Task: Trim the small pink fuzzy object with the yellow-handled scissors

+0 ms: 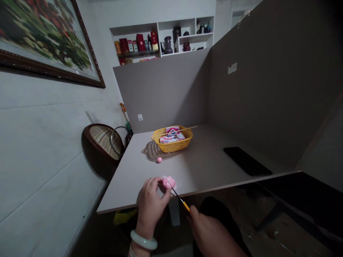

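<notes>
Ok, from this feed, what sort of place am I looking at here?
Probably a room in a home, perhaps a private study or hobby corner: a framed painting hangs on the wall, display shelves hold boxes and vases, and there is a partitioned desk.

Dim indoor light, brightest on the tabletop (187,171), a latticed shadow (154,150) falling left of the yellow basket (173,141), corners sinking almost to black, wide-angle bowing around the picture frame (50,43), slight softness on the right hand (211,235).

Basket (173,146) on desk (193,167), boxes (168,140) in it, phone (247,161) to its right, wool ball (159,160) just in front, chair (103,144) left of desk.
</notes>
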Demonstrator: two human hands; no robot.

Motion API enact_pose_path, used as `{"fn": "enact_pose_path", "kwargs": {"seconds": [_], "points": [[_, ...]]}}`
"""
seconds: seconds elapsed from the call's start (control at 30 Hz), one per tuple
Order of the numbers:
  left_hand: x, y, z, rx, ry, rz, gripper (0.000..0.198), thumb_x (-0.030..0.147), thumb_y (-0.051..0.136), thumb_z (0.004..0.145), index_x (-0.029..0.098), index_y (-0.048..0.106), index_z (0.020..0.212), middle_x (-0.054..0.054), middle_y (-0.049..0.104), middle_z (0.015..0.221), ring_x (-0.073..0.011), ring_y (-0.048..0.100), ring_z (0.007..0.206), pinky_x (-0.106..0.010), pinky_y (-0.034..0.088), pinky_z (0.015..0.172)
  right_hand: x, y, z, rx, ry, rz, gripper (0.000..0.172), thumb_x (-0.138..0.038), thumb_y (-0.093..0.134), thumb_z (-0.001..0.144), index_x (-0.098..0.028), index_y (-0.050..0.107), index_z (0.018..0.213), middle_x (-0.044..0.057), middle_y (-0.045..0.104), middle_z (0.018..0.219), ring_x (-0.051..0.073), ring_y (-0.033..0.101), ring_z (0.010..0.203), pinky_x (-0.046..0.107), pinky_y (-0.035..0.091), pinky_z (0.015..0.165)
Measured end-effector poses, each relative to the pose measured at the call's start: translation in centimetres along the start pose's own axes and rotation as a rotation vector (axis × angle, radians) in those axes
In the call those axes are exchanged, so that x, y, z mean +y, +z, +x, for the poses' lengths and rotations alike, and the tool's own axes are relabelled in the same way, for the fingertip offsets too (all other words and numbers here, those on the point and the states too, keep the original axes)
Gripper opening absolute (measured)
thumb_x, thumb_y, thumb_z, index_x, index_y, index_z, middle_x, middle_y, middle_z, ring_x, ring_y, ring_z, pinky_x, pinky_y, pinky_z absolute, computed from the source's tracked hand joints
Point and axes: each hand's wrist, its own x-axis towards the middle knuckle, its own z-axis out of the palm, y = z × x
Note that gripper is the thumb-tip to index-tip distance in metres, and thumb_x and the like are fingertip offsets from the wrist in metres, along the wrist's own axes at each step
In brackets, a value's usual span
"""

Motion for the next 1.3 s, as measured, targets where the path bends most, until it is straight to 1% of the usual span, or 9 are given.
{"fn": "enact_pose_path", "kwargs": {"seconds": [0.13,0.2,0.3,0.43,0.67,0.87,0.93,1.13,1.3], "points": [[0.1,-0.2,0.1,-0.036,-0.031,0.001,0.015,0.033,0.059,0.086,0.021,0.064,0.094,-0.005,0.068,0.094,-0.0213,0.064,0.088,-0.035,0.053,0.077,-1.0,-1.3,1.0,0.092,-0.054,-0.007,0.026,-0.004,0.037,0.092,-0.018,0.058,0.099,0.009,0.074,0.086,0.022,0.072,0.076,0.026,0.034,0.054],[0.0,-0.2,0.2,-0.043,-0.044,-0.007,0.016,0.034,0.058,0.087,0.021,0.064,0.094,-0.005,0.068,0.093,-0.0209,0.064,0.088,-0.034,0.053,0.078,-1.6,-1.8,1.5,0.100,-0.071,-0.009,0.027,-0.003,0.038,0.090,-0.017,0.058,0.102,0.009,0.074,0.087,0.023,0.072,0.076,0.027,0.035,0.053],[-0.2,-0.3,0.2,-0.065,-0.053,-0.030,0.017,0.035,0.058,0.087,0.022,0.064,0.095,-0.004,0.068,0.094,-0.0202,0.063,0.087,-0.034,0.053,0.079,-1.4,-1.4,1.2,0.056,-0.062,0.024,0.026,-0.004,0.037,0.092,-0.017,0.057,0.102,0.009,0.074,0.089,0.023,0.072,0.078,0.026,0.036,0.055],[-0.3,-0.3,0.3,-0.094,-0.060,-0.058,0.017,0.036,0.059,0.086,0.022,0.064,0.094,-0.004,0.067,0.094,-0.0201,0.063,0.087,-0.034,0.052,0.079,-0.5,-0.4,0.1,0.009,-0.006,0.055,0.022,-0.012,0.036,0.097,-0.018,0.057,0.097,0.010,0.074,0.087,0.024,0.073,0.078,0.026,0.037,0.054],[-0.4,-0.2,0.2,-0.073,-0.067,-0.063,0.019,0.038,0.058,0.087,0.021,0.065,0.094,-0.005,0.067,0.094,-0.0208,0.062,0.088,-0.036,0.052,0.080,-1.8,-2.0,1.6,0.082,-0.074,-0.027,0.027,-0.001,0.040,0.087,-0.017,0.057,0.101,0.010,0.073,0.089,0.023,0.072,0.080,0.025,0.037,0.055],[-0.4,-0.2,0.1,-0.072,-0.048,-0.049,0.018,0.035,0.059,0.086,0.021,0.064,0.097,-0.005,0.067,0.096,-0.0205,0.062,0.088,-0.035,0.052,0.079,-0.6,-0.7,-0.2,-0.004,-0.014,0.013,0.025,-0.007,0.035,0.094,-0.018,0.057,0.098,0.010,0.074,0.087,0.023,0.073,0.078,0.026,0.037,0.055],[-0.2,-0.3,0.1,-0.073,-0.047,-0.039,0.018,0.035,0.059,0.086,0.022,0.064,0.096,-0.005,0.067,0.095,-0.0207,0.062,0.088,-0.035,0.052,0.079,-0.6,-0.7,-0.2,0.012,-0.016,-0.004,0.026,-0.007,0.035,0.094,-0.018,0.058,0.098,0.010,0.074,0.087,0.023,0.073,0.078,0.026,0.036,0.054],[-0.2,-0.2,0.2,-0.061,-0.052,-0.036,0.018,0.036,0.058,0.087,0.022,0.064,0.095,-0.005,0.067,0.095,-0.0209,0.063,0.089,-0.035,0.052,0.080,-1.5,-1.8,1.7,0.093,-0.068,-0.020,0.027,-0.004,0.039,0.090,-0.017,0.059,0.103,0.009,0.074,0.089,0.024,0.072,0.078,0.027,0.034,0.054],[-0.4,-0.2,0.1,-0.070,-0.031,-0.055,0.017,0.036,0.059,0.087,0.022,0.064,0.095,-0.004,0.067,0.095,-0.0203,0.063,0.087,-0.034,0.052,0.079,-0.9,-1.5,0.2,-0.018,-0.007,0.030,0.026,-0.008,0.036,0.095,-0.017,0.059,0.102,0.010,0.074,0.090,0.023,0.072,0.081,0.026,0.035,0.056]]}}
